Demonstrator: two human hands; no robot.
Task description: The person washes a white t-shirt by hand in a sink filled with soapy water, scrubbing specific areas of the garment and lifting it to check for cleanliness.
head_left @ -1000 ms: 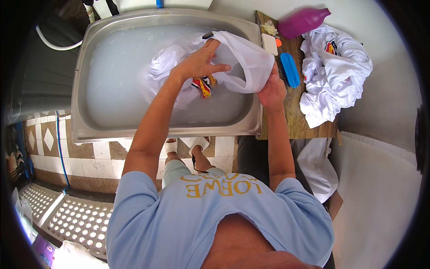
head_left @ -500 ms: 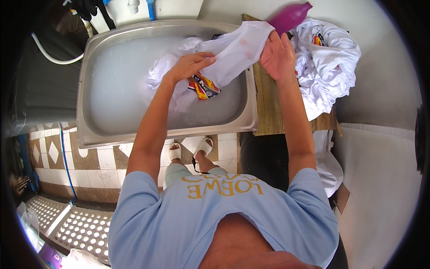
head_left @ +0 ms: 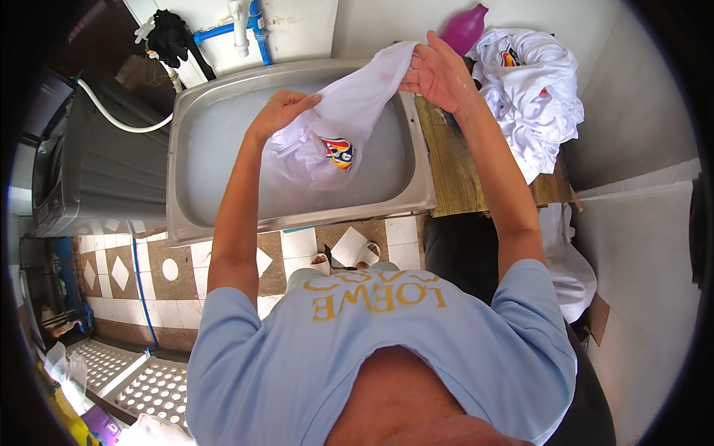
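Note:
A wet white garment [head_left: 349, 104] with a red, yellow and black print is stretched up between my two hands over a metal sink [head_left: 178, 212]. Its lower part lies bunched in the cloudy water [head_left: 223, 141]. My left hand [head_left: 286, 111] grips the cloth at its left side, thumb on top. My right hand [head_left: 440, 78] has the raised end at its fingertips, palm showing and thumb up. A faint pinkish mark shows on the cloth near the right fingers.
Right of the sink, a wooden board [head_left: 450, 178] bears a heap of white garments [head_left: 532, 97] and a purple bottle [head_left: 462, 30]. A grey machine [head_left: 111, 160] with a white hose [head_left: 119, 123] stands left. Blue and white pipes [head_left: 239, 30] run behind the sink.
The view has shifted, bringing more of the pipes and grey machine into sight. My left hand has moved up the cloth, and the garment is drawn tauter between my hands.

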